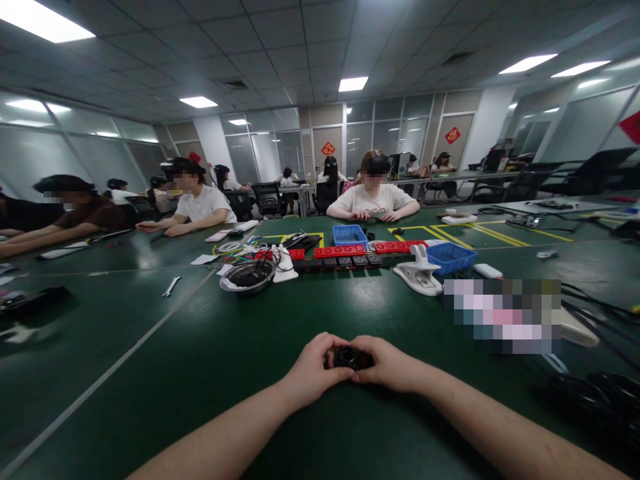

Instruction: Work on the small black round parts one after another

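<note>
Both of my hands meet low in the middle of the head view, around a small black object with a round, lens-like part [347,357]. My left hand [311,371] has its fingers and thumb curled round the object's left side. On the right side, my right hand [389,364] grips it in the same way, and the two thumbs come close together in front. The green tabletop [240,373] lies beneath the hands. Fingers cover part of the object, so its full shape is hidden.
Ahead are a metal bowl [247,276], red power strips [340,251], blue trays [350,235] and a white clamp [419,272]. A wrench [171,287] lies left. Black cables [595,393] lie right. A person [375,193] sits across the table, others at left.
</note>
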{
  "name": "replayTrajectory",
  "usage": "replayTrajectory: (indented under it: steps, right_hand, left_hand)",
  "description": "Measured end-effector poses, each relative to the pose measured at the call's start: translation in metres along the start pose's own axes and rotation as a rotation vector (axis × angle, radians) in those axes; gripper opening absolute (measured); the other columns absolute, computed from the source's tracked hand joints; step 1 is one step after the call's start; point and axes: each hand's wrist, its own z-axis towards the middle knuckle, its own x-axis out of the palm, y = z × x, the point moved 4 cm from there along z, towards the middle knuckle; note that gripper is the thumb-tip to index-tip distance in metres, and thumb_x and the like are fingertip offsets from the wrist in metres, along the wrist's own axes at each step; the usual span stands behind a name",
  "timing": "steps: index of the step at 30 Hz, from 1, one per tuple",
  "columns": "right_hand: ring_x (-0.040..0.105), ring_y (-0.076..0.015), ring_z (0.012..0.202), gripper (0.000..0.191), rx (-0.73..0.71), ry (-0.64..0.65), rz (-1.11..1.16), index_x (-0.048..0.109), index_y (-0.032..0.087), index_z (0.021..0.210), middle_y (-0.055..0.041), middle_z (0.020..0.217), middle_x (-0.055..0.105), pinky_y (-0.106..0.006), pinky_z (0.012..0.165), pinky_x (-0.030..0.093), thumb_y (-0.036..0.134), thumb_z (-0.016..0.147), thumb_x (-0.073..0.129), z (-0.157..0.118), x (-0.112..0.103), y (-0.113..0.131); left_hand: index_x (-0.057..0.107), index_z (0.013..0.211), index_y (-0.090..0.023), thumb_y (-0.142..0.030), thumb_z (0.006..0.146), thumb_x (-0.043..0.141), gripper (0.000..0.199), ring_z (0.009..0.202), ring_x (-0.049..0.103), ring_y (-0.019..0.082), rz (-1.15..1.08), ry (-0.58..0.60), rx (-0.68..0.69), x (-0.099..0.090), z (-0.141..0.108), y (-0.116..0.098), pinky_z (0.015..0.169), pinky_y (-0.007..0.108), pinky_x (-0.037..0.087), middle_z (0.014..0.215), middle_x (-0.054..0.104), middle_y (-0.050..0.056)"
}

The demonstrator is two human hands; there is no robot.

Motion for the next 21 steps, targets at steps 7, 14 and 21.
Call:
replayTrajectory:
  steps: [7, 14, 21]
  right_hand:
    - [0.043, -0.0099, 0.061, 0.022, 0.102, -0.079, -0.03, 0.05, 0.015, 0.072, 0.0032, 0.068, 0.047, -0.018, 0.051, 0.032, 0.023, 0.057, 0.065, 0.004, 0.004, -0.008]
    - [0.044, -0.0117, 0.061, 0.024, 0.2, -0.313, -0.341, 0.043, 0.017, 0.069, 0.0003, 0.07, 0.049, -0.021, 0.049, 0.029, 0.028, 0.058, 0.061, 0.004, 0.013, -0.002]
    - [0.049, -0.0168, 0.078, 0.038, 0.002, -0.196, -0.187, 0.052, 0.017, 0.092, -0.0026, 0.086, 0.053, -0.025, 0.065, 0.037, 0.029, 0.058, 0.065, -0.001, 0.008, 0.004]
  left_hand:
    - [0.055, 0.086, -0.017, -0.027, 0.057, 0.068, 0.034, 0.061, 0.04, 0.01, -0.001, -0.059, -0.046, 0.004, 0.0, 0.004, 0.054, 0.02, 0.033, 0.078, 0.045, -0.001]
    - [0.052, 0.084, -0.016, -0.025, 0.059, 0.066, 0.03, 0.058, 0.039, 0.009, 0.016, -0.186, -0.114, 0.006, -0.001, 0.007, 0.053, 0.02, 0.033, 0.073, 0.044, -0.002]
    - [0.053, 0.089, -0.017, -0.021, 0.06, 0.065, 0.031, 0.057, 0.039, 0.007, -0.046, -0.061, -0.036, 0.003, 0.001, 0.006, 0.052, 0.019, 0.033, 0.078, 0.044, -0.002]
